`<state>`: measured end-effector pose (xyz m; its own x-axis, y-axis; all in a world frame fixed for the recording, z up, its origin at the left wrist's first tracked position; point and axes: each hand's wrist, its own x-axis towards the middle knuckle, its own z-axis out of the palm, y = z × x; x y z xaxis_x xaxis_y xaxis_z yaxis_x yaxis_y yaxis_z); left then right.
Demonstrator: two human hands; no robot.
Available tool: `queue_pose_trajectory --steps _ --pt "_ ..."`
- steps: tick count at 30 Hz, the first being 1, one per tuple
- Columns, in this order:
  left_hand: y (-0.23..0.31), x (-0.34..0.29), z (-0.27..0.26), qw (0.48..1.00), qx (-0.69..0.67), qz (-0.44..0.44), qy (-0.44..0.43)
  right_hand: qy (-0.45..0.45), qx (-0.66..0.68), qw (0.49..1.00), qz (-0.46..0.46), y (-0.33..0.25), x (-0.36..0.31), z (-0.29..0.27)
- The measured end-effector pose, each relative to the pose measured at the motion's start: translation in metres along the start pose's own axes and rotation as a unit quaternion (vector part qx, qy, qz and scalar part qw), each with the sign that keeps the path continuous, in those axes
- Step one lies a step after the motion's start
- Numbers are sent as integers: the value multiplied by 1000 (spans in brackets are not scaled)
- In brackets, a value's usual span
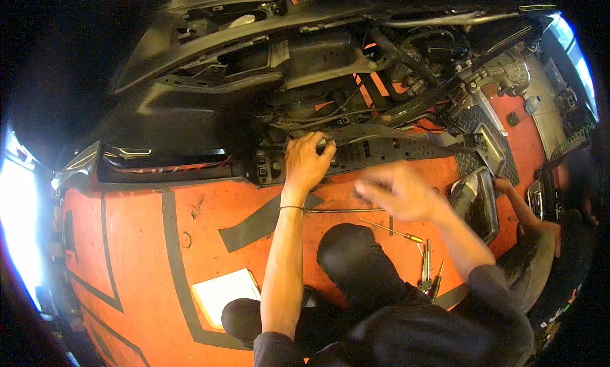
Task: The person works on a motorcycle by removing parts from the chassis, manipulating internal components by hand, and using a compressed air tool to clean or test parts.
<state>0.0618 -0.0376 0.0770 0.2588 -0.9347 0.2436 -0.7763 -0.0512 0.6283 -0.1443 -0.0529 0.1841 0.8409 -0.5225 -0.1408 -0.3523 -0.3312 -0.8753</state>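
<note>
While the stripped car front (267,81) stands over the orange floor (146,240) with its inner parts bared, work looks midway: panels are off, nothing refitted. Left hand (307,160) grips the black bracket (381,150) at its near end, fingers closed on it. Right hand (397,190) hovers blurred just below the bracket; its spread cannot be told. Screwdrivers (427,265) lie near the knee (352,253).

Setting: vehicle repair workshop. Evidence: orange painted floor (146,240) with black lane markings, 7 o'clock; stripped vehicle underbody (267,68) with exposed black panels, cables and brackets, 12 o'clock; screwdrivers (427,268) loose on the floor, 5 o'clock; removed headlamp unit (476,202), 3 o'clock; second person (546,240) crouched at 3 o'clock.
</note>
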Motion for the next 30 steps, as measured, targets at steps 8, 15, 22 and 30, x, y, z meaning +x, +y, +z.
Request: queue_pose_trajectory --steps 8,15,22,30 --pt "12 -1 9 999 -18 29 14 -231 -517 819 90 56 226 -18" --pt "5 -10 -7 1000 21 11 3 29 -183 979 87 101 264 31" --pt "-54 75 -4 704 -601 -378 24 86 -254 962 58 163 286 34" --pt "-148 116 61 550 -645 -472 245 145 -133 978 76 114 255 27"
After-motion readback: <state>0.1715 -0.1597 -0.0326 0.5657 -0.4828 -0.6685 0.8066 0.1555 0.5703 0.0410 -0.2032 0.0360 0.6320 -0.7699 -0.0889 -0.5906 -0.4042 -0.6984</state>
